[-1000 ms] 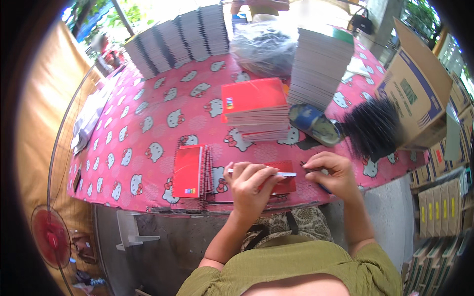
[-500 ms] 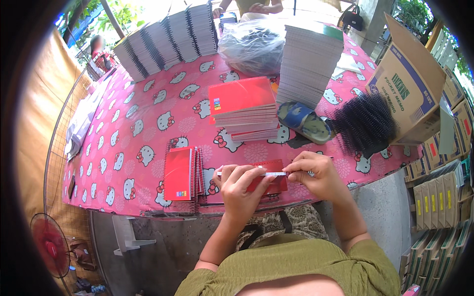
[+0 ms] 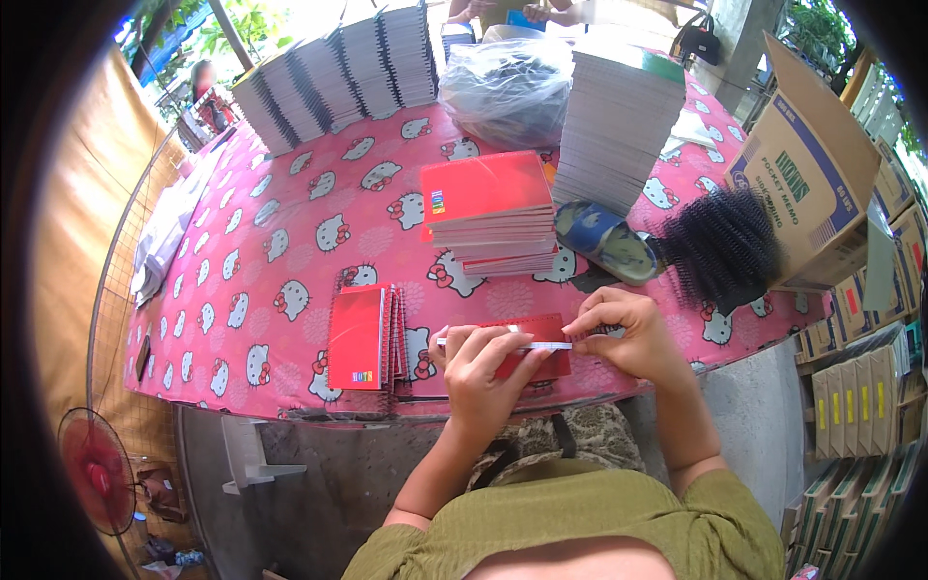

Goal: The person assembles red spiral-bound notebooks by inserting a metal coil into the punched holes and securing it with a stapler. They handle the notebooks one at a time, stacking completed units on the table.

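Observation:
My left hand (image 3: 476, 372) grips a small notebook (image 3: 547, 345) turned edge-on, its white page edge showing, just above the table's near edge. At the notebook's right end, my right hand (image 3: 626, 333) has thumb and fingertips pinched together; what lies between them is too small to make out. A red-covered notebook (image 3: 554, 366) lies on the table under the hands. To the left rests a small pile of red spiral-bound notebooks (image 3: 355, 338). Beyond my hands stands a stack of red-covered notebooks (image 3: 485, 184), and right of it lies a heap of black spiral coils (image 3: 717, 246).
A blue-and-olive slipper (image 3: 609, 240) lies beside a tall paper stack (image 3: 619, 130). Rows of spiral-bound pads (image 3: 338, 72), a clear plastic bag (image 3: 505, 92) and a co-worker's hands are at the back. An open carton (image 3: 797, 184) stands right; a fan (image 3: 97, 474) is lower left.
The whole view has shifted slightly, with the table's things a little further right. My hands keep nearly the same hold. The co-worker's hands now show with something blue.

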Demonstrator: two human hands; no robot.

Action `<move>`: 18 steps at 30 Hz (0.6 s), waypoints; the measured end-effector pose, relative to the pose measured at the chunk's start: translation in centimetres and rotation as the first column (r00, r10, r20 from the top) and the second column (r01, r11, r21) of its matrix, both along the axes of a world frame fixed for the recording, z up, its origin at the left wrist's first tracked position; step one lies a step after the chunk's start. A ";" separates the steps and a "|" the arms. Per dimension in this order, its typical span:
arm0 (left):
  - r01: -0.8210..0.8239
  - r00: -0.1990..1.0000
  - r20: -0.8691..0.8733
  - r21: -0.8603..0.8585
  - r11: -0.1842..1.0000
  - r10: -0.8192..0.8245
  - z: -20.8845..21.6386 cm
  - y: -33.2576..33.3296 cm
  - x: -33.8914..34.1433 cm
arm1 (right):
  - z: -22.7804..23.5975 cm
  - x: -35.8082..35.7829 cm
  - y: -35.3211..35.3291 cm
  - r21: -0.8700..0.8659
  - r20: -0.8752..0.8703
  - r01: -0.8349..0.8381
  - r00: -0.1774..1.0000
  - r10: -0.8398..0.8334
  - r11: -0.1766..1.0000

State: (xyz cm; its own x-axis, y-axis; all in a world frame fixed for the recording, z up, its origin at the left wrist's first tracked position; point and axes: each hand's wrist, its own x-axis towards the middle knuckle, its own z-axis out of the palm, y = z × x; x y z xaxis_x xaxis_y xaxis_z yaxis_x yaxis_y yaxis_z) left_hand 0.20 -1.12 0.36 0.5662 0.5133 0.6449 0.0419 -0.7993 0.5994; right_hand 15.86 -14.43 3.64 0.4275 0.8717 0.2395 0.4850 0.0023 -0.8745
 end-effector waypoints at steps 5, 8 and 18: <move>0.010 1.000 -0.007 -0.004 1.000 -0.010 0.2 -0.1 0.0 | 0.5 0.6 -0.1 -0.039 -0.120 -0.084 0.990 0.079 0.996; -0.008 1.000 -0.008 0.009 1.000 0.008 0.2 -0.3 0.0 | 0.2 0.8 -0.4 -0.129 0.053 -0.144 0.987 0.152 0.981; 0.006 0.999 -0.044 0.023 1.000 -0.005 -0.2 -0.1 -0.3 | 1.1 -2.3 -0.5 -0.069 0.372 0.021 0.928 0.006 0.997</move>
State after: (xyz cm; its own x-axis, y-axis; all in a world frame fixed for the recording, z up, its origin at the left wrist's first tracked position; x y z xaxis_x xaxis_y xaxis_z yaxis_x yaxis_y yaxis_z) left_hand -0.11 -1.18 0.18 0.5970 0.4955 0.6310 0.0636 -0.8132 0.5784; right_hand 13.53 -14.89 4.74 0.3263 0.8892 0.3208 0.7753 -0.0576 -0.6290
